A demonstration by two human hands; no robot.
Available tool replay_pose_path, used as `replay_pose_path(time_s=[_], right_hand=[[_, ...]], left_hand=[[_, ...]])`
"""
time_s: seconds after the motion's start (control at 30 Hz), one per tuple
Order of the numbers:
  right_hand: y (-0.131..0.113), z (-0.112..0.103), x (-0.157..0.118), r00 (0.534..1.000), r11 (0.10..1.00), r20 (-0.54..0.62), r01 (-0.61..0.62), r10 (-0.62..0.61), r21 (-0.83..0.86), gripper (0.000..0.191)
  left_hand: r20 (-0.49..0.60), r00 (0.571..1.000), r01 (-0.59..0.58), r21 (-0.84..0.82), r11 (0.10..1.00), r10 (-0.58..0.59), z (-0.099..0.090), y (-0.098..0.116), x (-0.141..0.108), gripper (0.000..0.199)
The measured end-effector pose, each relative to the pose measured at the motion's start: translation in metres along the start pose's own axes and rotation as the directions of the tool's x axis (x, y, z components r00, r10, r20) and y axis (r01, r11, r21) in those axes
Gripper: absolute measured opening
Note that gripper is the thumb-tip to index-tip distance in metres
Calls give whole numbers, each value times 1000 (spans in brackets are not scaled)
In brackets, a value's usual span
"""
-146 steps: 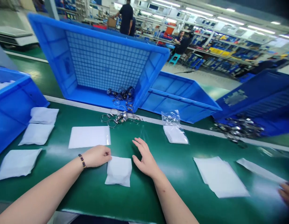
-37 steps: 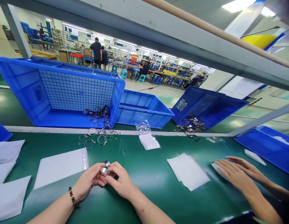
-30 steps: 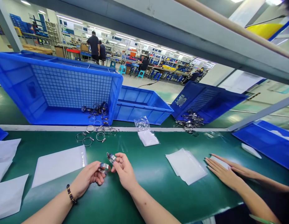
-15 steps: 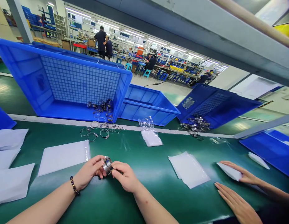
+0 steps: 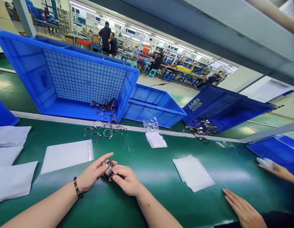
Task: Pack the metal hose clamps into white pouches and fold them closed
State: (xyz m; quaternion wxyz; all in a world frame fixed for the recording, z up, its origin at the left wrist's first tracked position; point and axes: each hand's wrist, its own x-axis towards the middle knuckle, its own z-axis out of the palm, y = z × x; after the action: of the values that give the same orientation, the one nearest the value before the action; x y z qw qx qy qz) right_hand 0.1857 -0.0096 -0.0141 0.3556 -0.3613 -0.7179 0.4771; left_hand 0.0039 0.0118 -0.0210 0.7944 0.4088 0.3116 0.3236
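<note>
Both my hands meet over the green tabletop around a small stack of metal hose clamps (image 5: 109,172). My left hand (image 5: 96,172), with a beaded bracelet on its wrist, holds the clamps from the left, index finger stretched out above them. From the right, my right hand (image 5: 126,180) pinches the same clamps between thumb and fingers. Behind them several loose ring clamps (image 5: 108,133) lie near the table's back edge. White plastic bags (image 5: 68,155) lie flat to the left, and more white bags (image 5: 194,174) lie to the right.
A tilted blue crate (image 5: 73,109) holding clamps stands at the back left, beside another blue crate (image 5: 158,110). At back right, clamps (image 5: 202,128) spill from a dark blue crate. A co-worker's hands (image 5: 246,210) are at the right. A small bag pack (image 5: 156,140) lies mid-table.
My left index finger has stretched out and the clamps have turned slightly in my hands. The co-worker's far hand has moved right with a white packet. The view has shifted slightly.
</note>
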Motion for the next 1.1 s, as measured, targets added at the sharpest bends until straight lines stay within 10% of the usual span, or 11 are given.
replay_pose_path(time_s=[0.6, 1.1], right_hand=[[10, 3, -2, 968, 866, 82, -248, 236, 435, 23], [9, 2, -1, 984, 964, 35, -178, 174, 198, 18]], left_hand=[[-20, 997, -69, 308, 949, 79, 1, 8, -1, 40], [-46, 979, -142, 535, 833, 196, 1, 4, -6, 40]])
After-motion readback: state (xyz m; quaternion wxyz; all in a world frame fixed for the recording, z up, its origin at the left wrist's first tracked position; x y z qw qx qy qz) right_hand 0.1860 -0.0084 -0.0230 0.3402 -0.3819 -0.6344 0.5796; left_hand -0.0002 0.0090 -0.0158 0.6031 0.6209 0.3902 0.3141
